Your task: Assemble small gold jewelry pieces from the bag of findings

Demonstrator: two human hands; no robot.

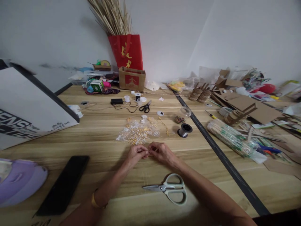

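Fingertips meeting above the wooden table (98,138).
My left hand (136,154) and right hand (160,152) pinch shut on something too small to tell, near the bead packets (137,130).

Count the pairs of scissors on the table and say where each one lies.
2. The large pale-handled scissors lie near the table's front edge, just below the right hand. The small black scissors lie farther back, beyond the bags of beads. More may be hidden in the clutter at right.
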